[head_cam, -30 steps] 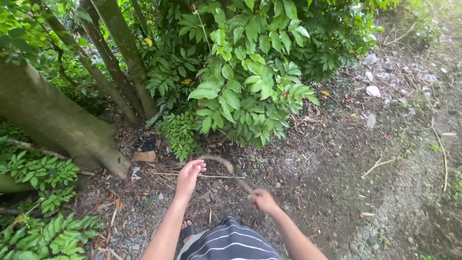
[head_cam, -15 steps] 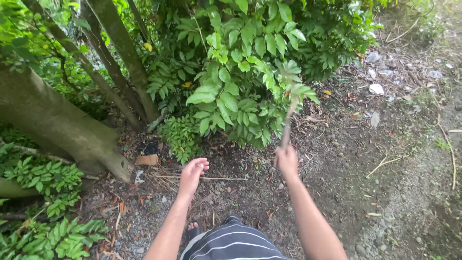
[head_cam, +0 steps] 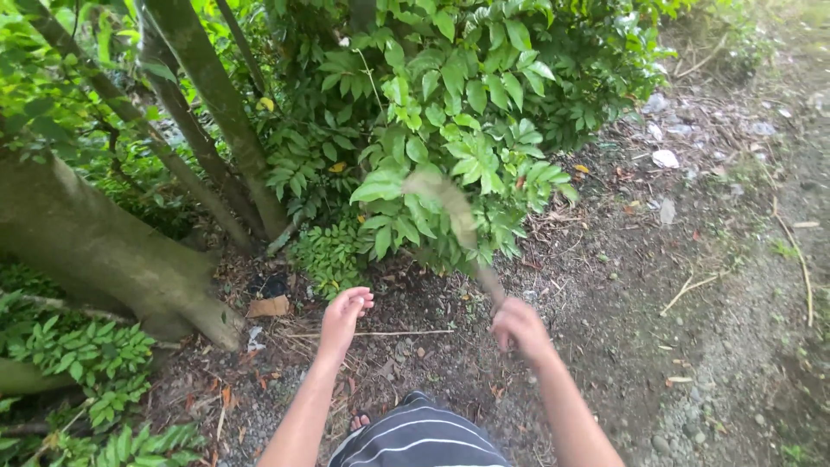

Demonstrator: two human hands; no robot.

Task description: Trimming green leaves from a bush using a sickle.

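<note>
Green leaves of the bush point(head_cam: 450, 130) fill the head view, and a blurred curved blade point(head_cam: 454, 220) crosses them, its handle clenched in the right hand point(head_cam: 519, 327). The left hand point(head_cam: 344, 313) hangs loosely curled, grasping nothing, just above a thin stick point(head_cam: 380, 333) on the ground. Cutting well probably means keeping that free hand clear of the blade.

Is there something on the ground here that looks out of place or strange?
Yes. Pale scraps of litter lie on the bare soil at upper right, and a torn brown piece of cardboard lies by the tree trunk. The stick in the right hand is motion-blurred.
</note>
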